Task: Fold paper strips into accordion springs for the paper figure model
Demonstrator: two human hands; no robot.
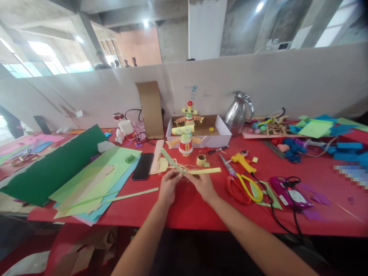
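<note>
Between my two hands, paper strips meet at a folded corner. A green paper strip slants up to the left, and a yellow paper strip points right. My left hand pinches the join from the left. From the right, the fingers of my right hand are closed on the yellow strip near the same corner. Just beyond my hands stands a paper figure with pleated arms and a red and white body. A small rolled paper ring sits beyond my right hand. Fingertips partly hide the fold.
Scissors, a yellow glue gun and a purple corded device lie right. Left are a phone, paper sheets and a green board. A white box and metal jug stand behind.
</note>
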